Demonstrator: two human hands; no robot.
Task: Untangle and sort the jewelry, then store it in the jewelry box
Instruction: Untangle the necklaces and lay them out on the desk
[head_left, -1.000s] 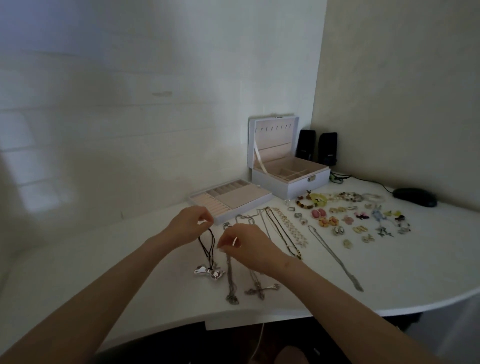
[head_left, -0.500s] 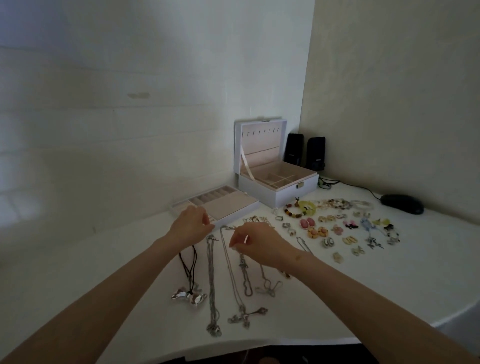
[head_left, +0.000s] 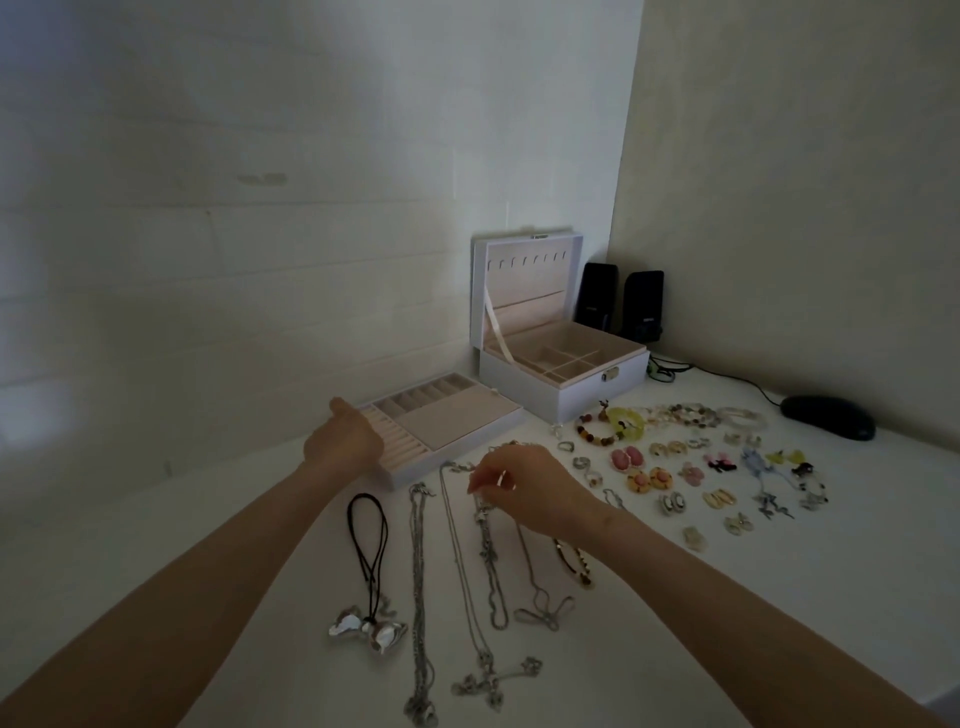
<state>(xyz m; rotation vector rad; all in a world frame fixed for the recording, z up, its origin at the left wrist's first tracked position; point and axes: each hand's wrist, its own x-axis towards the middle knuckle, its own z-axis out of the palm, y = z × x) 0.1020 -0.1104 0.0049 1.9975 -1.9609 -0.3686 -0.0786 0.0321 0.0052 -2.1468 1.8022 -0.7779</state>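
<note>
Silver chains (head_left: 418, 571) near table's (head_left: 727, 623) front edge

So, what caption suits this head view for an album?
Left hand over the pink-lined tray, right hand pinching a silver chain necklace on the white table.

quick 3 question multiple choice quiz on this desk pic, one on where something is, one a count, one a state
1. The black cord necklace lies where relative to the silver chains?
A left of them
B right of them
C in between them

2. How many black speakers stand beside the jewelry box?
A one
B two
C four

3. The box's lid is
A shut
B open and upright
C taken off, lying flat

Answers:
1 A, it is the leftmost strand in the row.
2 B, a pair stands just right of the box.
3 B, the lid stands up with its hooks showing.
</note>
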